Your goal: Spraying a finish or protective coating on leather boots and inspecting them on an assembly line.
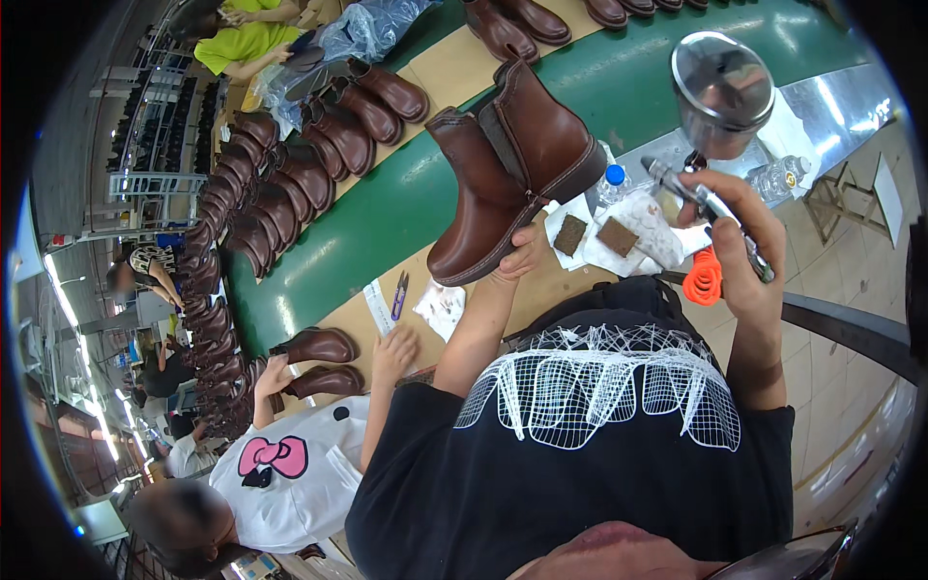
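**Boot held up in one hand, spray gun gripped in the other**

The left hand [522, 259] is closed under the sole of a brown ankle boot [507, 169], holding it tilted above the workbench [454, 68] with its side turned toward the person. The right hand [739, 242] is clenched around the handle of a spray gun [710, 198], whose round metal cup [723, 89] stands above the fist; the nozzle points roughly toward the boot, with a clear gap between the two.

The raised boot already shows an even brown sheen, though whether any spray is leaving the gun cannot be told. Judging by the layout, this boot looks to be mid-finish. Many brown boots [290, 174] stand in a long row along the green belt [599, 87], well apart from the hands; which of them are finished is not visible.

On the bench just below the boot lie white cloths with two dark brown pads [594, 235], a plastic bottle with a blue cap [613, 184] and an orange coiled hose [704, 275]. To the left, another person in a white shirt [290, 474] handles a boot [314, 345] of their own.
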Tool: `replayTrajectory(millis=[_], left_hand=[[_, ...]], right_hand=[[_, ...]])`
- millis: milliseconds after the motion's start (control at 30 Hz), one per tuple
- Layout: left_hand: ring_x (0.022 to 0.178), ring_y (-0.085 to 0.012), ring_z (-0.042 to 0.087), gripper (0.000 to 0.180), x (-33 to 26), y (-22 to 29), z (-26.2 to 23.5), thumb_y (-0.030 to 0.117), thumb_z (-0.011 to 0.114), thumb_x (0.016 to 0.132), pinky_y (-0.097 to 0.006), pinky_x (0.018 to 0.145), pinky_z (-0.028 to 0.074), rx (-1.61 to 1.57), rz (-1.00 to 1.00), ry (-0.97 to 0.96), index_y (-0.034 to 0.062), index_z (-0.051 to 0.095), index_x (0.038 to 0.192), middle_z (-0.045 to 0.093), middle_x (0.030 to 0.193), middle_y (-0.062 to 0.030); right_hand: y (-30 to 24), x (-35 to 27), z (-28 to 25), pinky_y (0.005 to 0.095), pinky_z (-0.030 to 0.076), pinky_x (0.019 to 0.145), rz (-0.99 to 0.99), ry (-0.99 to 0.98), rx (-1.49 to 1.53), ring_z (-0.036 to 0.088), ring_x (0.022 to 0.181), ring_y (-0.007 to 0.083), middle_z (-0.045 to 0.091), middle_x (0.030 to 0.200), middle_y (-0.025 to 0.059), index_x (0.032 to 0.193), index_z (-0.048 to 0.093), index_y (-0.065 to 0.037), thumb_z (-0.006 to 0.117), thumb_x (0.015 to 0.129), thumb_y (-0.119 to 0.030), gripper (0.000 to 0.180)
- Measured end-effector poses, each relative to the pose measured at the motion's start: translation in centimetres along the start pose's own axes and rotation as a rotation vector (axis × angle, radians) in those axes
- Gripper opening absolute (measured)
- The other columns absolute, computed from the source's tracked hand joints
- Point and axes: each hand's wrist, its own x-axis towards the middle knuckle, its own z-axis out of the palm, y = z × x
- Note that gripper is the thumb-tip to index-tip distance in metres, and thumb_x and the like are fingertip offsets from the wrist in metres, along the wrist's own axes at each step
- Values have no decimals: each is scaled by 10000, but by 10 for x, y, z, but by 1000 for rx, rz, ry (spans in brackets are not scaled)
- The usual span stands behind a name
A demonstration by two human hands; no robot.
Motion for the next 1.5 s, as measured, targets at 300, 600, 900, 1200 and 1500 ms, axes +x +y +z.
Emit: replayTrajectory(millis=[300, 600, 900, 1200, 1500], left_hand=[[438, -316, 610, 890, 6, -15, 10, 711, 508, 859, -275, 351, 431, 89, 7, -41, 42, 449, 1444, 623, 947, -296], [379, -261, 561, 871, 0, -7, 9, 731, 446, 878, -265, 323, 314, 205, -7, 15, 42, 479, 1410, 604, 841, -227], [418, -262, 580, 961, 9, -23, 9, 787, 450, 845, -269, 329, 381, 85, 8, -53, 60, 417, 1472, 617, 910, -245], [515, -259, 515, 598, 18, -51, 31, 548, 387, 992, -320, 291, 332, 397, 132, 222, 75, 487, 1344, 599, 1024, -220], [467, -144, 452, 375, 3, -49, 16, 312, 350, 1058, -238, 335, 318, 591, 43, 115, 32, 493, 1262, 551, 843, -127]], right_hand=[[54, 21, 4, 191, 429, 682, 0, 186, -101, 534, 819, 34, 654, 1015, 10, 1253, 613, -17, 644, 942, -64, 316], [47, 12, 5, 252, 462, 899, -24, 89, -48, 603, 1008, 99, 678, 1078, 58, 1167, 651, 28, 616, 939, -55, 245], [47, 29, 23, 281, 442, 882, 13, 174, -80, 535, 1061, 141, 562, 1223, 63, 1331, 500, -2, 809, 804, -200, 642], [81, 49, 43, 417, 441, 980, -262, 249, -404, 562, 1134, 344, 560, 1221, 192, 1316, 496, 6, 897, 671, -386, 855], [108, 54, 45, 333, 478, 834, -21, 367, -172, 610, 908, 242, 631, 1018, 142, 1228, 568, 4, 720, 889, -265, 459]])
